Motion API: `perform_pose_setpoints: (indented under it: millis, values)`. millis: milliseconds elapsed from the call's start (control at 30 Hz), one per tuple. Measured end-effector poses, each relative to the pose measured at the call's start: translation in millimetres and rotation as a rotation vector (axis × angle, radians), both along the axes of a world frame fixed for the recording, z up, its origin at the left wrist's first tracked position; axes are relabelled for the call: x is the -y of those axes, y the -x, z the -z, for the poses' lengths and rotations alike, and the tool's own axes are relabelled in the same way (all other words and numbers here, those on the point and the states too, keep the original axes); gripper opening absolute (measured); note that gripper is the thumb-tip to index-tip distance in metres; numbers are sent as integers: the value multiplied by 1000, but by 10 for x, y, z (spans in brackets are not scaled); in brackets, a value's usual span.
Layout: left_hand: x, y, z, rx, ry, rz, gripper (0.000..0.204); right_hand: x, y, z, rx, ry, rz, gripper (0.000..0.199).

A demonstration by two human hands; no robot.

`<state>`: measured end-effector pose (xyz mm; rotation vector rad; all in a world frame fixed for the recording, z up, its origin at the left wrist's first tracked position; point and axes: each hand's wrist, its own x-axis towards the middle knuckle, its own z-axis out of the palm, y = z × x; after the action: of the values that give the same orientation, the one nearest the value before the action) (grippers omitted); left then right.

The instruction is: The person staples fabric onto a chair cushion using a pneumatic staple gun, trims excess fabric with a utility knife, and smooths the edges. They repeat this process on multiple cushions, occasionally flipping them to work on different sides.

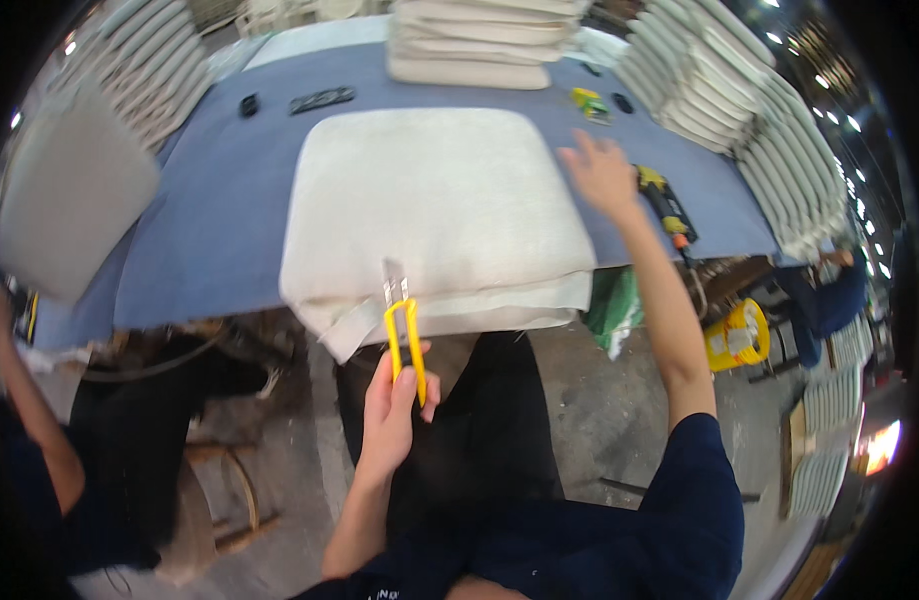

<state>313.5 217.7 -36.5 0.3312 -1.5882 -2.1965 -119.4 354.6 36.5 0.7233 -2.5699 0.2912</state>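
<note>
A white fabric-covered seat cushion [430, 195] lies in front of me, with loose cloth hanging at its near edge. My left hand [392, 405] is closed round yellow-handled thread snips [420, 372], their metal blades pointing up over that near edge. Past the cushion's right side, my right hand [602, 172] is raised with fingers apart and nothing in them, a little blurred. Just right of it lies a black and yellow power tool [668, 208], which looks like a staple gun; the hand appears not to grip it.
Stacked cushions [480, 45] stand at the back, with more stacks left and right. On the blue-grey table [200, 200] lie a dark strip-shaped object [322, 100] and a small yellow-green box [591, 106]. A yellow bucket [737, 336] stands right; a co-worker's arm [35, 400] is at left.
</note>
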Motion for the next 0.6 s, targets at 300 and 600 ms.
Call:
perform_pose_setpoints:
  millis: [300, 600]
  values:
    - [156, -23, -24, 32, -23, -6, 34, -1065, 552, 593, 756, 1011, -155, 29]
    - [286, 272, 111, 150, 143, -23, 37, -1086, -2481, 482, 1109, 892, -383, 54]
